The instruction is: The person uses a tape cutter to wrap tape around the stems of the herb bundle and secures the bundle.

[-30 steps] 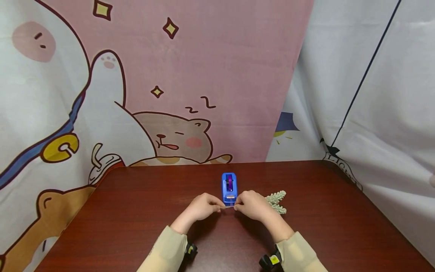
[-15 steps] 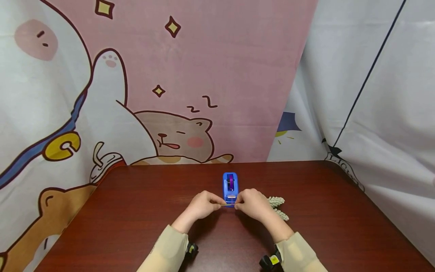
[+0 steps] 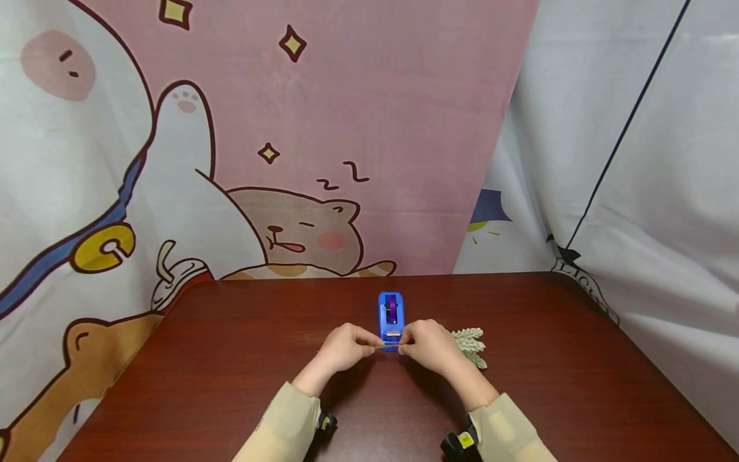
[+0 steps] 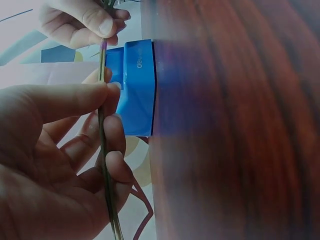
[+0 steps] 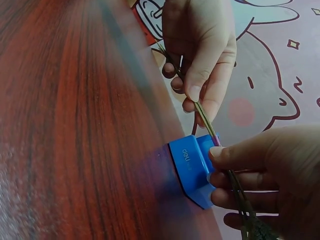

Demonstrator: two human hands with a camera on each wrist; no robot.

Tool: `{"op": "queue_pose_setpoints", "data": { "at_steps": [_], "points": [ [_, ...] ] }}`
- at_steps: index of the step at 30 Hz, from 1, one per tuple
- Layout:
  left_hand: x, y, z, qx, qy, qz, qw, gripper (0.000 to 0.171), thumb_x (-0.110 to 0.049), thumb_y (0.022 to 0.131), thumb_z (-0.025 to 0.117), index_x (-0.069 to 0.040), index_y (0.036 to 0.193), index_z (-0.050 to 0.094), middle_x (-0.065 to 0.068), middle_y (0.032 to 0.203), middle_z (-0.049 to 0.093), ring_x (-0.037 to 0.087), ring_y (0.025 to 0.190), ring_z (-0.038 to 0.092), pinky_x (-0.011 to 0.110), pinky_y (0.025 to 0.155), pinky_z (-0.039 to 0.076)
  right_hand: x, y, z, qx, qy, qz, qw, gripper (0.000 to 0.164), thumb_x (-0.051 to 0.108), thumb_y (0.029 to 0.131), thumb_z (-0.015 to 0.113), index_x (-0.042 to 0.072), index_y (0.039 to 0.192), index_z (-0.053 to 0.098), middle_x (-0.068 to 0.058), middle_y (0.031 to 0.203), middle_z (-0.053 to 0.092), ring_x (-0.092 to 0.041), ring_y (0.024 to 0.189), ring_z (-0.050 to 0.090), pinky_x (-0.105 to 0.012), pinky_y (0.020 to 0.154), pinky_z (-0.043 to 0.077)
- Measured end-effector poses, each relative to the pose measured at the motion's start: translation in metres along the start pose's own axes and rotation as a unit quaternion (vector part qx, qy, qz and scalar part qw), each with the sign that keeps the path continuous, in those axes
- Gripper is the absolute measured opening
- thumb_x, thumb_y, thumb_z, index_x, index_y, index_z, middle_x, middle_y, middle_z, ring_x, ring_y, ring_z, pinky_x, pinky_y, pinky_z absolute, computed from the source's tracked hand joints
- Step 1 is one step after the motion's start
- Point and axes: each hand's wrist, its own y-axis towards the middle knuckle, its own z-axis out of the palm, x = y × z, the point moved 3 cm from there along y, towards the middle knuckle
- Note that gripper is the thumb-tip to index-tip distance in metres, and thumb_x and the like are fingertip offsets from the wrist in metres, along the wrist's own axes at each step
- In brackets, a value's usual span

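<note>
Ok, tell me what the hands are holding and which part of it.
A thin green stem, pinched between both hands in front of the blue tape dispenser: left hand on the bare end, right hand nearer the pale leafy tip.

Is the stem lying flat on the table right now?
No, both the left hand and the right hand pinch the stem in front of the blue tape dispenser.

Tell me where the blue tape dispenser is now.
In the head view the blue tape dispenser stands near the middle of the table, just beyond the left hand and right hand, left of the pale sprig.
</note>
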Motion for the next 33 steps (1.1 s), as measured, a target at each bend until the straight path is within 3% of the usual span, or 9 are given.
{"op": "queue_pose_setpoints", "data": {
  "at_steps": [17,23,28,33],
  "points": [
    [-0.0005,-0.0014,-0.0010,0.002,0.006,-0.001,1.0000,0.014,-0.006,0.083,0.072,-0.016,0.089,0.080,-0.003,0.092,0.073,0.011,0.082,0.059,0.030,0.069,0.046,-0.0014,-0.0005,0.0009,0.052,0.026,-0.012,0.998,0.013,0.018,0.084,0.072,0.017,0.071,0.071,0.011,0.063,0.058,-0.008,0.057,0.047,-0.028,0.053,0.042],
    [-0.0014,-0.0012,-0.0015,0.001,0.009,0.004,0.9999,0.015,-0.006,0.083,0.072,-0.016,0.089,0.080,-0.004,0.091,0.073,0.010,0.082,0.059,0.029,0.069,0.046,-0.0017,-0.0010,0.0006,0.048,0.033,-0.025,0.998,0.018,0.021,0.084,0.072,0.017,0.067,0.070,0.012,0.057,0.053,-0.006,0.053,0.043,-0.026,0.048,0.037],
    [-0.0011,-0.0008,-0.0009,0.000,0.008,0.002,1.0000,0.014,-0.006,0.083,0.072,-0.015,0.088,0.080,-0.004,0.090,0.073,0.009,0.079,0.057,0.029,0.067,0.045,-0.0019,-0.0003,0.0002,0.040,0.020,-0.038,0.998,0.015,0.015,0.085,0.071,0.015,0.070,0.072,0.011,0.064,0.060,-0.006,0.058,0.050,-0.027,0.055,0.044],
    [-0.0020,-0.0011,-0.0013,-0.001,0.007,-0.004,1.0000,0.012,-0.008,0.084,0.071,-0.016,0.089,0.080,-0.006,0.089,0.072,0.009,0.078,0.056,0.029,0.067,0.045,-0.0020,0.0000,-0.0017,0.022,-0.009,-0.022,0.999,0.014,0.017,0.083,0.075,0.019,0.069,0.073,0.012,0.069,0.064,-0.005,0.062,0.055,-0.031,0.060,0.049]
  ]
}}
